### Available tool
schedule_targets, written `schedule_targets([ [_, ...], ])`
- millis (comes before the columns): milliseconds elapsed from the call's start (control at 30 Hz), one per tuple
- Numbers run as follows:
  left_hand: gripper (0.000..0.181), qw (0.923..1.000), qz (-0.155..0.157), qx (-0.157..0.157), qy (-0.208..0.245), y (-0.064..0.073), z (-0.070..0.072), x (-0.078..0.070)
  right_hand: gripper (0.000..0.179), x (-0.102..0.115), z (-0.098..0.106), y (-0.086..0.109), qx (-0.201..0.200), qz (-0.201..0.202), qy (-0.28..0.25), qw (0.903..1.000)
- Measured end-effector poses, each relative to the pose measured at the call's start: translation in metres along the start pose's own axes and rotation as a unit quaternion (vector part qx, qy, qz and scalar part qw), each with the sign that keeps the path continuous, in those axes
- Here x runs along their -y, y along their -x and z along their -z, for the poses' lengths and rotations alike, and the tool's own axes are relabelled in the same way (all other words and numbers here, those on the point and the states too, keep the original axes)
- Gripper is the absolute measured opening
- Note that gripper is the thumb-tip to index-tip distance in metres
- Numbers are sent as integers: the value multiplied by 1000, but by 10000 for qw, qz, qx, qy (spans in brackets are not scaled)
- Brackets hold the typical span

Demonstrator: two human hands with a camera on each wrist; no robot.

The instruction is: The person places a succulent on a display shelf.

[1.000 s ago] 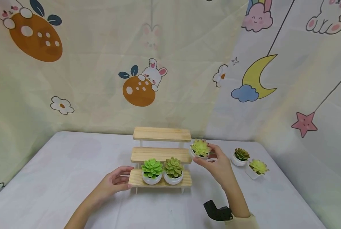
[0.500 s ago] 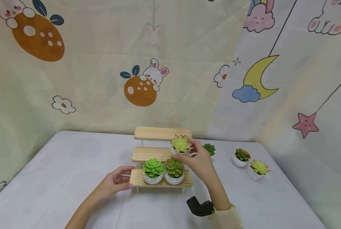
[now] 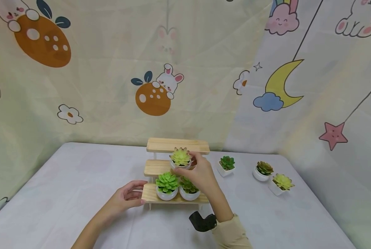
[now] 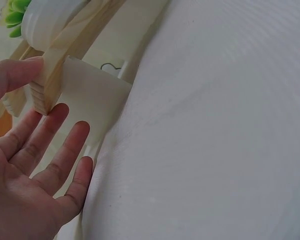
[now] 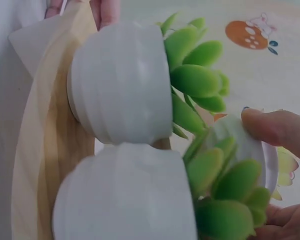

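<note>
So on my feed the right grip (image 3: 201,173) is pinching a potted succulent (image 3: 180,156) by its little white round pot, thumb on one side, fingers on the other. Cute plant tbh: a rosette of pale yellow-green pointy leaves with reddish tips. That grip has it over the middle board (image 3: 155,168) of a three-tier wooden stand (image 3: 177,145); can't tell if the pot touches the wood. My left grip (image 3: 127,196) has the nearest end of the lowest board (image 3: 149,194) between thumb and fingers. Just below the right grip, a bright green succulent (image 3: 167,182) and a partly hidden olive one (image 3: 189,186) sit on that board. Right of it, on the bench (image 3: 95,166): dark green (image 3: 227,163), brownish (image 3: 264,168) and yellow-green (image 3: 283,182) succulents, potted in white.
</note>
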State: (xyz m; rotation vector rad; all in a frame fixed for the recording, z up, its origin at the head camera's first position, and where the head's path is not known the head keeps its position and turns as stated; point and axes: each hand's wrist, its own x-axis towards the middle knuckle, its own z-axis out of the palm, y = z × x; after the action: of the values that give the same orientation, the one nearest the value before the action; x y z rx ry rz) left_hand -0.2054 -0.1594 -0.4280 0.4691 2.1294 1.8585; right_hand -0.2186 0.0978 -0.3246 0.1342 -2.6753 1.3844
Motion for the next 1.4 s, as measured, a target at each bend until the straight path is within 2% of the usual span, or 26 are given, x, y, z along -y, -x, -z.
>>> schedule_targets([
  [200, 61, 9999, -80, 70, 37, -1, -1, 2, 70, -1, -10, -4, 125, 34, 4, 9999],
  [533, 62, 10000, 72, -14, 31, 1, -3, 0, 72, 3, -18, -9, 110, -11, 597, 9982],
  [767, 62, 10000, 70, -11, 49, 1, -2, -1, 69, 8, -20, -9, 222, 145, 847, 9961],
  [1100, 63, 10000, 61, 18, 41, 1, -1, 0, 71, 16, -26, -8, -17, 178, 1444, 9894],
  [1400, 62, 10000, 10, 28, 31, 0, 1, 2, 73, 20, -30, -8, -43, 309, 1670, 9855],
])
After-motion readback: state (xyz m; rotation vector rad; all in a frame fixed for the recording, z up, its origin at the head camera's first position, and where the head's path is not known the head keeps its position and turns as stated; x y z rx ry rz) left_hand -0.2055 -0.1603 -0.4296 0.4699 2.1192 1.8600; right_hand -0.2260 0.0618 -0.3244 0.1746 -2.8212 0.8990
